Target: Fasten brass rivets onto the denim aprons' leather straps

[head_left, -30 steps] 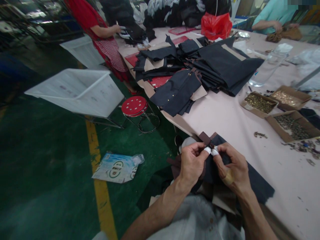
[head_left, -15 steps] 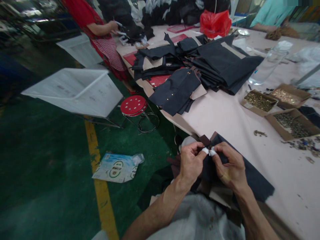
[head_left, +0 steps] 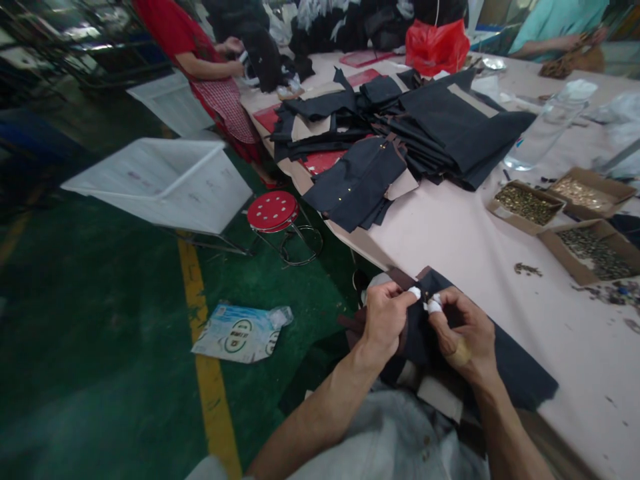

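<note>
Left hand [head_left: 387, 317]: gripped the cloth [head_left: 520, 367] beside its brown strip [head_left: 400, 279].
Right hand [head_left: 467, 333]: fingers bent at the cloth; whether they grasped it could not be told.
Cloth: lay partly on the table's [head_left: 450, 227] near edge.
Boxes [head_left: 563, 257]: stood rightward, holding metal bits [head_left: 593, 250].

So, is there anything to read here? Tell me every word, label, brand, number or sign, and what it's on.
Nothing reads clearly enough to quote.
Bag on the floor: ringed emblem with marks inside, too blurred to read.
Nearer white bin: faint marks on its side, too blurred to tell if they are letters.
Bottle: small coloured mark, too small to read.
Cloth in hand: no text that I can see.
</note>
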`<state>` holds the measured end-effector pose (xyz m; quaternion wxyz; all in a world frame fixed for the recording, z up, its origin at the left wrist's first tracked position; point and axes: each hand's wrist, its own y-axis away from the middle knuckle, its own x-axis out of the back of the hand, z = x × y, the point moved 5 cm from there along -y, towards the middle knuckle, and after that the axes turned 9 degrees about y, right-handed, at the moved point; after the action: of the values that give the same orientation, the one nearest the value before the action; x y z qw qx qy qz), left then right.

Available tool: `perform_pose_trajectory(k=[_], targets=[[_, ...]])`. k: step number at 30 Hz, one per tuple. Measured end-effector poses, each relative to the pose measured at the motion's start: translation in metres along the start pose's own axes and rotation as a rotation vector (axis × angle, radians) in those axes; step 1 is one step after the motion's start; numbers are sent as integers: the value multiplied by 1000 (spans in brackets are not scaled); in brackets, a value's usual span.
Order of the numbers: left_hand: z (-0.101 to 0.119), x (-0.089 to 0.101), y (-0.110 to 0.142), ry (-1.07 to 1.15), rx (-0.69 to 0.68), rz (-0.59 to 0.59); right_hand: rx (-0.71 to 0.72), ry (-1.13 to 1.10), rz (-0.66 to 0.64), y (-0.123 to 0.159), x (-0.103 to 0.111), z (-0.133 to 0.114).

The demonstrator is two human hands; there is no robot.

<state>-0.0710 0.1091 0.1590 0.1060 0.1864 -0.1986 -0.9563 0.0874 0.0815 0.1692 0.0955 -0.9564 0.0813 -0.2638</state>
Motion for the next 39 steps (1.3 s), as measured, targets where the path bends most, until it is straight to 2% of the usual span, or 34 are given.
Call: perform_pose_trajectory(k=[3, 5, 12, 17, 21, 25, 33, 39], targets=[[-2, 2, -1, 79, 62, 33, -91, -96, 58, 6, -2, 15], [-3, 5, -2, 107, 70, 65, -85, -87, 74, 6, 1, 15], [-1, 7, 0, 58, 31, 72, 139, 112, -27, -3, 10, -28], [4, 5, 5, 51, 28, 36, 194, 114, -60, -8, 4, -35], [5, 4, 7, 63, 2, -36, 166, 109, -113, -10, 3, -31], [5, 5, 7, 19, -15, -59, 122, 87, -167, -10, 5, -30], [3, 4, 6, -33, -68, -73, -146, 27, -56, -5, -2, -4], [-2, 8, 2, 91, 29, -41, -207, -122, -84, -5, -4, 13]])
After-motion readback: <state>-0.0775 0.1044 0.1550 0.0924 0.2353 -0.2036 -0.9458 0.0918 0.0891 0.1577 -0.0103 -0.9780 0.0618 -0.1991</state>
